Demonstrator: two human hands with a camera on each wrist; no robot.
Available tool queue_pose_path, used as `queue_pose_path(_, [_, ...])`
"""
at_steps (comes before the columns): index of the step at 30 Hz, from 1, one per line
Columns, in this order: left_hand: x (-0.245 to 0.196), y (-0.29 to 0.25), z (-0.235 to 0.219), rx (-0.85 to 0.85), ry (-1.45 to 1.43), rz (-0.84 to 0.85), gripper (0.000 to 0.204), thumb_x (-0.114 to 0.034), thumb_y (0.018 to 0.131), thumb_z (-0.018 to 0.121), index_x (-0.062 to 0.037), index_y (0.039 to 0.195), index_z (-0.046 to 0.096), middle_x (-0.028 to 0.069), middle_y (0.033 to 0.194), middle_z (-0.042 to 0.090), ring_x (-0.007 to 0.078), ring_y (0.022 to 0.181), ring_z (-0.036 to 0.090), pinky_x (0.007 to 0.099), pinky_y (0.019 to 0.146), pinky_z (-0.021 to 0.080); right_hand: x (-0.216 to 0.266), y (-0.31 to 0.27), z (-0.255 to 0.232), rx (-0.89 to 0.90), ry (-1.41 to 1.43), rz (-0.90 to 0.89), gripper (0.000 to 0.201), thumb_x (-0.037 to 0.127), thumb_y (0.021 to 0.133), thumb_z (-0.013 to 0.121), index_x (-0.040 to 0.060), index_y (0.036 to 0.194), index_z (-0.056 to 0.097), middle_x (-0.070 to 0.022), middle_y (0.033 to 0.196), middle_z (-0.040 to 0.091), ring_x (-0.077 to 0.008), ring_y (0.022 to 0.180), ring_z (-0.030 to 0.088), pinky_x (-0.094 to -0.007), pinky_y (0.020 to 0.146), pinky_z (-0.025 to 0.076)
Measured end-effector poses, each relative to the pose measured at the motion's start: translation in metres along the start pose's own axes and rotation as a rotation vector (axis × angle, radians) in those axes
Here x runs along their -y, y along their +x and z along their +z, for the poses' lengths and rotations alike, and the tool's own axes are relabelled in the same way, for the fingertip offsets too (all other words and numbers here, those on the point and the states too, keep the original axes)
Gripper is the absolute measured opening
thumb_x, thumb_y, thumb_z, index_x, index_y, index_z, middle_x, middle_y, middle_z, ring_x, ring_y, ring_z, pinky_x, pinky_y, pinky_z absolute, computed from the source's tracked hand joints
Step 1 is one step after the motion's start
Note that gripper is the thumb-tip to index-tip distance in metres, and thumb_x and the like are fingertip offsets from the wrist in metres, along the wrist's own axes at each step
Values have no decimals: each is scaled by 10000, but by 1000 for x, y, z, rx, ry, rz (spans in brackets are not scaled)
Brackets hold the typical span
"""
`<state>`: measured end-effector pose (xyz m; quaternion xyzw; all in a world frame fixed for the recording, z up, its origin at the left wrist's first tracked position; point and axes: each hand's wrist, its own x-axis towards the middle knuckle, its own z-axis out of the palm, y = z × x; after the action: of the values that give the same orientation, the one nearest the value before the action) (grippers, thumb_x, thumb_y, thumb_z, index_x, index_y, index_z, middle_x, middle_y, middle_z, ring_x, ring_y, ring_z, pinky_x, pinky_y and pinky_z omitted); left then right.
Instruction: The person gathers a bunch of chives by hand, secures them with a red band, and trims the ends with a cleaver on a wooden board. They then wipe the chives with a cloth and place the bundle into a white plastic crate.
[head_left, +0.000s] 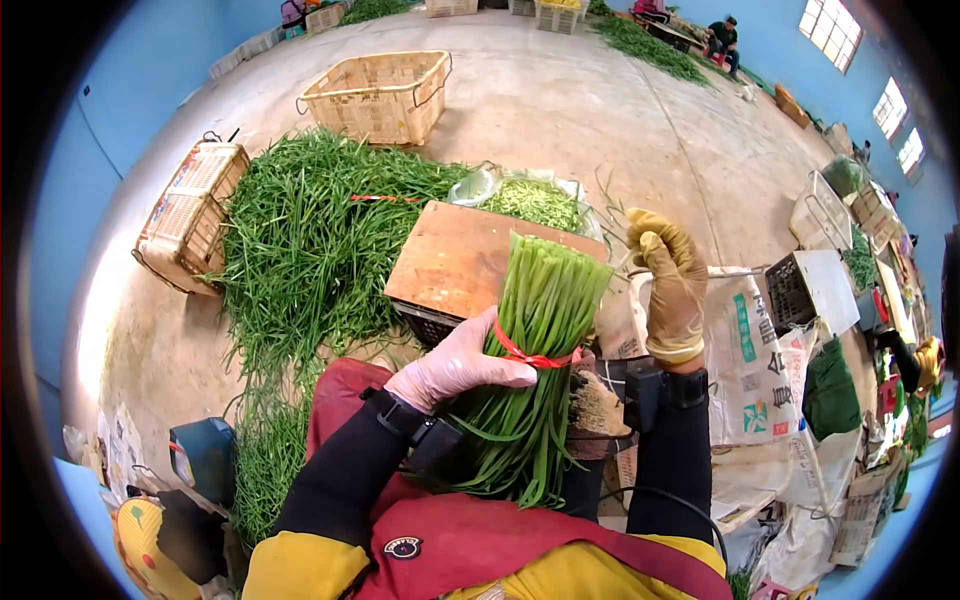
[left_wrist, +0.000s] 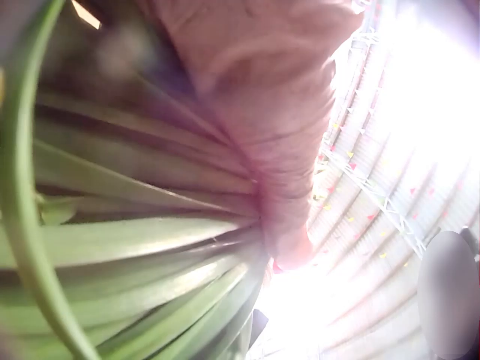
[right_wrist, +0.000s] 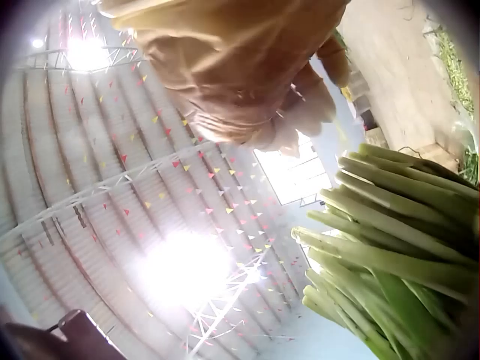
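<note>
A bundle of long green stalks with flat leaves [head_left: 557, 290], cut ends up, is bound round its middle by a red band [head_left: 530, 357]. My gloved left hand [head_left: 462, 365] grips it at that band, thumb across the front. Leaves fan out below the hand in the left wrist view, where the left hand [left_wrist: 262, 112] wraps their side. Raised to the right of the bundle is my right hand [head_left: 672, 290] in a yellowish glove, fingers loosely bent and holding nothing visible. In the right wrist view the right hand [right_wrist: 232, 67] is apart from the stalk ends [right_wrist: 390, 225].
A wooden board [head_left: 450, 262] on a dark crate stands just ahead. Left of it lies a large heap of loose greens [head_left: 310, 230]; behind it is a bag of pale trimmings [head_left: 535, 200]. Plastic crates [head_left: 385, 100] stand beyond, and white sacks [head_left: 740, 380] lie to the right.
</note>
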<state>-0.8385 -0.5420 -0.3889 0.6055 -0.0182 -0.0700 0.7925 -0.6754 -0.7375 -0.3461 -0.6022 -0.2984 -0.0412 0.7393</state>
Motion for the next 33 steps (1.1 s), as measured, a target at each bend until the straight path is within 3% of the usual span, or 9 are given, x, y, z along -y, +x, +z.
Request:
queue_pose_path(4, [2,2,4,-49,10,-33,841,-204,682,876,-4,1370,435,83,1277,581,153,1165,523,316,1051,377,21,-6,3,399,-305,-98,297,122,889,630,-28,1146,621,-156,1174,624,-238,1079,589,-326,939,459])
queue_pose_path(9, [9,5,3,-22,23,15,833,-191,678,872,-4,1365,439,79,1268,586,152,1157,535,314,1044,384,28,-10,6,480,-363,19,350,68,816,634,-33,1151,614,-150,1124,630,-248,1086,587,-335,959,450])
queue_pose_path(11, [9,4,4,-21,-1,-8,835,-193,677,869,-4,1367,438,75,1270,587,152,1159,535,312,1046,383,29,-13,10,415,-239,159,326,28,798,630,-29,1118,617,-132,1104,633,-218,1076,584,-318,956,448])
queue_pose_path(14, [1,2,9,-38,-23,-26,836,-184,676,865,-4,1370,436,70,1274,587,151,1158,535,311,1045,384,22,-12,5,435,-254,36,276,1,795,624,-14,1070,620,-108,1113,627,-184,1063,577,-311,946,448])
queue_pose_path(24, [6,3,5,-16,-16,-41,911,-242,651,867,-12,1407,413,55,1319,555,154,1205,504,310,1074,353,19,-14,12,402,69,113,143,29,852,681,18,991,648,-74,1113,622,-145,1020,573,-301,915,459])
queue_pose_path(27, [6,2,5,-52,-27,-36,802,-197,691,860,-3,1353,452,70,1242,599,150,1123,548,312,1024,405,12,-21,20,258,251,241,147,74,876,675,25,1014,666,-49,1051,642,-126,973,583,-278,883,466])
queue_pose_path(29, [3,5,6,-102,35,-7,780,-195,695,863,1,1335,463,76,1218,609,146,1105,555,311,1010,417,0,-20,23,139,133,81,159,110,906,659,3,1022,674,-29,987,656,-109,942,593,-253,857,472])
queue_pose_path(30, [-1,7,6,-131,70,18,769,-194,697,864,2,1326,468,78,1206,614,144,1096,559,311,1002,423,-1,-19,16,110,30,179,283,166,919,647,32,1168,635,-104,1220,605,-189,1053,591,-324,943,461])
queue_pose_path(33, [-23,17,3,-186,152,134,777,-192,685,874,6,1319,471,80,1190,623,147,1079,570,312,990,434,-3,-25,23,-11,339,119,528,246,925,653,59,1383,466,-106,1372,503,-214,1212,520,-366,1013,438])
